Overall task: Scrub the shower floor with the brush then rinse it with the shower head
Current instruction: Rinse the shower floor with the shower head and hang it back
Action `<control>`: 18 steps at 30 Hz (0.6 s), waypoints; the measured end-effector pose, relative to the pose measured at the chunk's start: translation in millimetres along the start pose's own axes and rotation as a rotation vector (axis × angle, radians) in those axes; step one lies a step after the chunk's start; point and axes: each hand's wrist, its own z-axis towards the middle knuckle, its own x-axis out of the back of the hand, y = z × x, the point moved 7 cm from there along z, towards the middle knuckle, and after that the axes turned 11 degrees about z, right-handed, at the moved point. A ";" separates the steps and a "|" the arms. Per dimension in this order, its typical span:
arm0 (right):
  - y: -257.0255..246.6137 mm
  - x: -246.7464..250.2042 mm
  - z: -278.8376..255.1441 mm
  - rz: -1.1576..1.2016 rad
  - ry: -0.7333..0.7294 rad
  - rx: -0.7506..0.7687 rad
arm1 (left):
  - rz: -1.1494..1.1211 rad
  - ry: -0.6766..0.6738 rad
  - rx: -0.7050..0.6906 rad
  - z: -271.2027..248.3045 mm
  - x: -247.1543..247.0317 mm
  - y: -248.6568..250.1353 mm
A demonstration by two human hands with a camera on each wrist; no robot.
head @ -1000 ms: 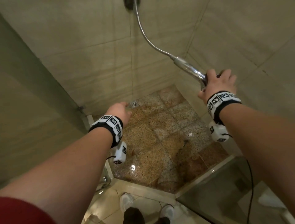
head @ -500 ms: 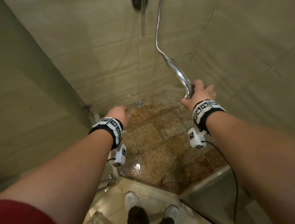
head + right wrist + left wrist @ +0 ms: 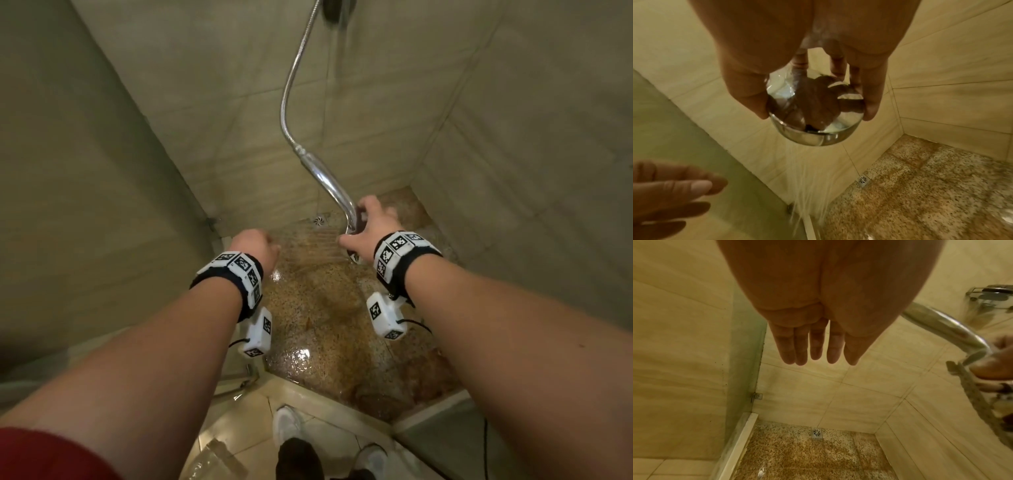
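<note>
My right hand (image 3: 371,222) grips the round chrome shower head (image 3: 352,236) from behind, thumb on one side of its rim and fingers on the other (image 3: 816,113). The shower head (image 3: 818,136) faces down and left, and water (image 3: 807,194) streams from it onto the wet speckled brown shower floor (image 3: 329,325) near the left edge. Its metal hose (image 3: 291,85) rises to the wall fitting. My left hand (image 3: 255,246) hovers beside the spray holding nothing, fingers straight and together (image 3: 813,344). No brush is in view.
Beige tiled walls close the stall at the back and right, and a glass panel (image 3: 744,353) at the left. A small drain (image 3: 319,220) sits in the far corner. A raised pale threshold (image 3: 325,401) edges the floor, with white shoes (image 3: 286,425) just outside.
My right hand has carried the shower head left and down, closer to the left hand. Water now streams from it. The left hand has stayed roughly in place.
</note>
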 end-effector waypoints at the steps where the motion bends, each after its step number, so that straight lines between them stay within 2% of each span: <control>1: 4.3 -2.7 -0.9 -0.026 -0.034 -0.002 | 0.001 0.000 0.003 -1.3 0.7 1.0; 5: 25.8 -7.5 -9.4 -0.135 -0.154 -0.019 | -0.005 -0.015 -0.003 -3.8 -2.0 5.3; 10: 58.6 3.8 -23.1 -0.273 -0.219 -0.063 | 0.015 -0.020 -0.034 -4.8 -6.1 19.1; 18: 108.5 42.1 -38.0 -0.430 -0.210 -0.167 | 0.077 -0.026 -0.108 -10.8 -12.9 56.8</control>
